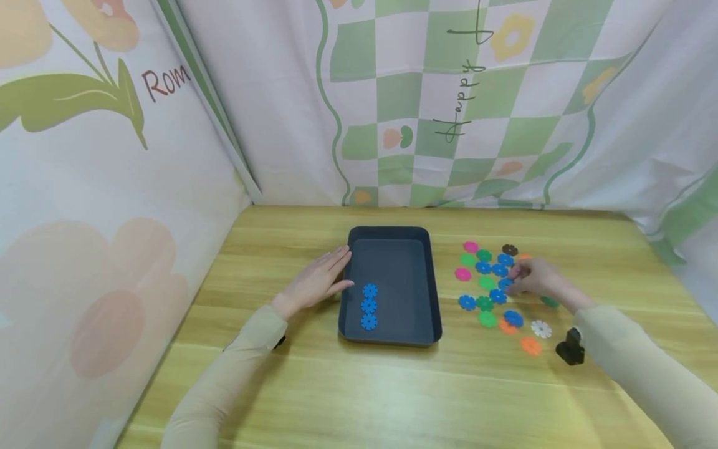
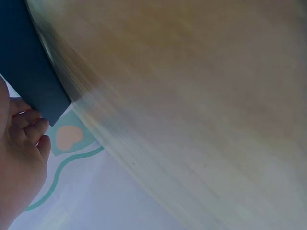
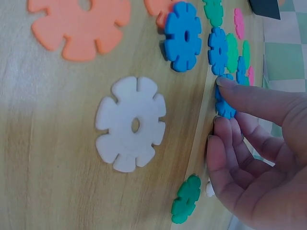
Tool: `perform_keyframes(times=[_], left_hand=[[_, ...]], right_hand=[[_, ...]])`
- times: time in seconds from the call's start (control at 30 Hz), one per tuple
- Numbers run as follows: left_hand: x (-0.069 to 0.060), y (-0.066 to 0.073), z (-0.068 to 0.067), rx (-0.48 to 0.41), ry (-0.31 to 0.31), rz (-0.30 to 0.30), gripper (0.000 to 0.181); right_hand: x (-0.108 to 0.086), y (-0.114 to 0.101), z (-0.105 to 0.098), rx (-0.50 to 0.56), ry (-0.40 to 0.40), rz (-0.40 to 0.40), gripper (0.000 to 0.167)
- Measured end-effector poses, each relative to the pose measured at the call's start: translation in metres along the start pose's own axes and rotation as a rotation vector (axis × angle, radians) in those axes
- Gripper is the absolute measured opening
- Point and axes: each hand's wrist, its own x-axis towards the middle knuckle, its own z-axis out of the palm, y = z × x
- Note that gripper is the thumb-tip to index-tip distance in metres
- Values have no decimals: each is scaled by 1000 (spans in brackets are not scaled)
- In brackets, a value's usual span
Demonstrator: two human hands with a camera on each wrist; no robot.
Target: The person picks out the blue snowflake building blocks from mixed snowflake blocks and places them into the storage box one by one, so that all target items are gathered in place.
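Note:
My left hand (image 1: 316,279) rests against the left rim of a dark grey tray (image 1: 404,280), fingers along its edge. In the left wrist view, the hand (image 2: 29,139) touches the tray's outer wall (image 2: 33,62). Inside the tray, a column of three blue snowflake discs (image 1: 368,306) lies at the lower left. Over the loose pieces on the right, my right hand (image 1: 535,279) pinches a blue snowflake disc (image 1: 505,284) between thumb and fingers. In the right wrist view, the thumb of that hand (image 3: 268,139) covers part of the blue disc (image 3: 224,103).
Around the right hand lie several notched discs: pink (image 1: 462,274), green (image 1: 487,318), orange (image 1: 530,346), white (image 1: 541,328) and brown (image 1: 510,249). A black object (image 1: 571,348) is by the right sleeve. Patterned curtains (image 1: 426,125) hang behind the wooden table (image 1: 359,399).

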Motion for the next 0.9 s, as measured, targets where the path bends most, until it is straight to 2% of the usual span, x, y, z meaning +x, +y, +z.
perform_keyframes(times=[0.17,0.5,0.67,0.9], left_hand=[[1,0,0,-5,11,7,71],[1,1,-2,0,2,4,71],[0,1,-3,-6,5,7,71],[0,0,-1,-3,-5,6,72]], right_hand=[[-1,2,-3,31,-9,4,42],[-2,7,-11,113,-36,-18,29],[-3,4,-15,137,-65,-13,31],[-5,-9,-20,190,-93,-37,43]])
